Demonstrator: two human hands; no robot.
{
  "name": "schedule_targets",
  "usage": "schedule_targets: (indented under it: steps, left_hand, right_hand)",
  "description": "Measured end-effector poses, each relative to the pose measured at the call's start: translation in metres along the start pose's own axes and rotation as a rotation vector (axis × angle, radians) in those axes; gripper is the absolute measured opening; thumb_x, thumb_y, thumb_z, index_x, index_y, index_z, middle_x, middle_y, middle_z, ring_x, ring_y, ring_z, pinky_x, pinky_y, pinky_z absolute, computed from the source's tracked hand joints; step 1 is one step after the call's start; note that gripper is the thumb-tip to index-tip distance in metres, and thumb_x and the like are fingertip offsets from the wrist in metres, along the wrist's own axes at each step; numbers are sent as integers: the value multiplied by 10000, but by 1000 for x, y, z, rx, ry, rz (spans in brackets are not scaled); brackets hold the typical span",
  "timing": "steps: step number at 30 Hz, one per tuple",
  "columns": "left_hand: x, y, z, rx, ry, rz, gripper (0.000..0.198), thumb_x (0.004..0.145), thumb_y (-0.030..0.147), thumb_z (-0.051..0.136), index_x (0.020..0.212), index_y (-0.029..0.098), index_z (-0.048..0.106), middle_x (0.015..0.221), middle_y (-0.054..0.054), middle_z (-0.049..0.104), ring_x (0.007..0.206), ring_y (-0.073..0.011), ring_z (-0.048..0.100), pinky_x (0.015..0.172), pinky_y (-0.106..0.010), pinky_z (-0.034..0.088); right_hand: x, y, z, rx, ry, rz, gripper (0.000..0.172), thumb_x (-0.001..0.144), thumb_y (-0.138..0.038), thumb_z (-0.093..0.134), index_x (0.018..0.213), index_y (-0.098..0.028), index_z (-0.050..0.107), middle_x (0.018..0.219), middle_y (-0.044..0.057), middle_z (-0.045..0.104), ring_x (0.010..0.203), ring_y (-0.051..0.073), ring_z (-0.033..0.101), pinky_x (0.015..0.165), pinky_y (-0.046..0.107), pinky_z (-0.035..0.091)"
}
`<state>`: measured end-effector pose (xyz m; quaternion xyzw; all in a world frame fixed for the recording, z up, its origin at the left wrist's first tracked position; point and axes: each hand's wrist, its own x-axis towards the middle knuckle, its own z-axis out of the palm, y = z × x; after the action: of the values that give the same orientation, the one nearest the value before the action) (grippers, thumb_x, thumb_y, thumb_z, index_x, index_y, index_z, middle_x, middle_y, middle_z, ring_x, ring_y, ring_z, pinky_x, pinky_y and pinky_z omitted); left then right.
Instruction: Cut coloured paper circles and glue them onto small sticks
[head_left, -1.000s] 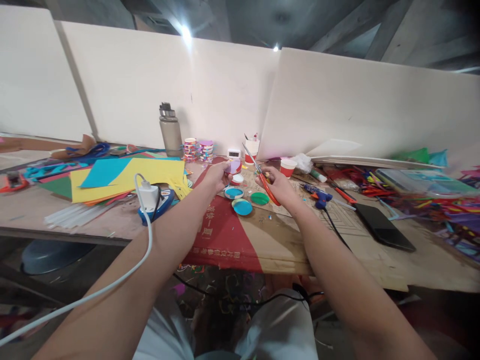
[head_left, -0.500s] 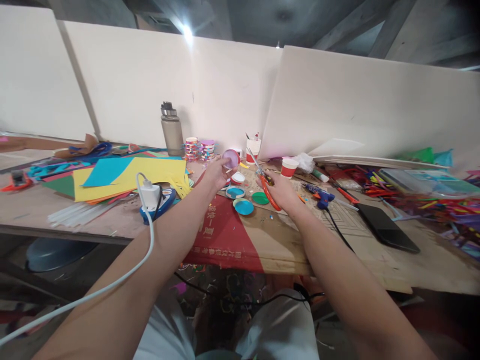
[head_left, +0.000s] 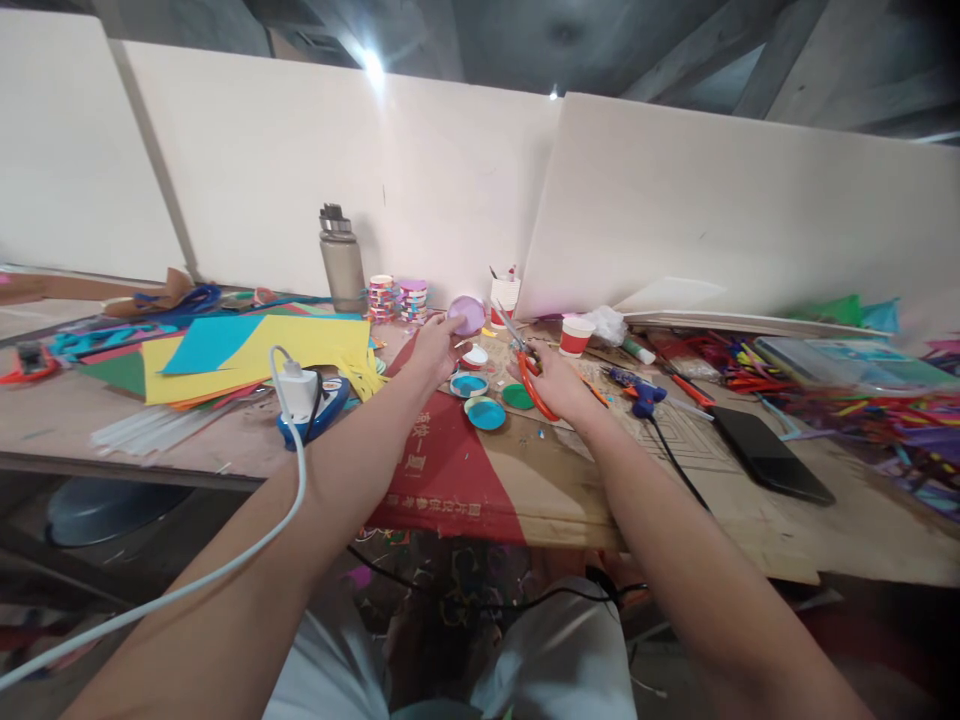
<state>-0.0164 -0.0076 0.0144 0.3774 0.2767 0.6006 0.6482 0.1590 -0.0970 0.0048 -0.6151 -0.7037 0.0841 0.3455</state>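
Raised above the cardboard, a shallow purple disc [head_left: 469, 315] with a rim is pinched by my left hand [head_left: 436, 348], its flat face turned toward me. My right hand [head_left: 551, 378] is closed round orange-handled scissors [head_left: 529, 380], whose blades point up and left, a little apart from the disc. Below the hands lie two blue-topped discs [head_left: 486, 414] [head_left: 469, 385], a green disc [head_left: 517, 397] and a small white round piece [head_left: 475, 355]. A red-and-white paper cup [head_left: 576, 337] stands right of the scissors, and another cup [head_left: 505, 297] holding thin tools stands behind them.
At left are a grey bottle [head_left: 341, 260], stacks of small discs [head_left: 412, 300], coloured sheets [head_left: 225, 355] and a charger on a blue power strip [head_left: 304, 400]; its white cable crosses my left forearm. A glue gun [head_left: 641, 392], a phone [head_left: 769, 455] and paper strips [head_left: 885, 430] lie right.
My left hand has turned the purple disc, so its face shows more fully and its red side is no longer visible. The scissors have stayed nearly still in my right hand.
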Motion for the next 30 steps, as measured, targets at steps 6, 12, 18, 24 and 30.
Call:
schedule_targets:
  steps: [6,12,18,24,30]
  left_hand:
    - [6,-3,-3,43,-34,139,268,760,159,723,870,195,481,709,33,632,626,-100,644,550,-191,472]
    - [7,-7,-5,100,-89,188,358,706,232,802,868,195,485,768,23,637,668,-102,629,580,-198,484]
    - [5,-8,-3,116,-93,194,388,699,247,811,840,198,453,767,27,624,706,-110,634,612,-209,492]
    - [4,-7,-3,94,-113,218,336,688,204,789,828,190,484,748,29,631,680,-104,629,604,-209,479]
    - [5,-4,-3,64,-135,198,345,648,211,808,807,186,502,708,24,646,634,-107,630,558,-206,443]
  right_hand:
    - [-7,-10,-2,-61,-75,5,491,898,-510,581,1233,-151,598,1203,152,680,1053,264,641,894,362,483]
    - [-6,-8,-2,-65,-71,-3,486,901,-500,582,1233,-147,602,1197,146,687,1029,243,650,880,332,481]
    - [-6,-9,0,-77,-69,7,524,892,-507,593,1259,-132,598,1222,160,677,1069,261,637,908,349,475]
    - [-1,1,2,-107,-45,-46,417,924,-425,540,1226,-145,610,1174,157,689,1040,257,633,923,367,475]
    - [1,8,3,-200,5,-69,410,918,-366,495,1239,-135,605,1121,172,686,1027,291,620,924,421,475]
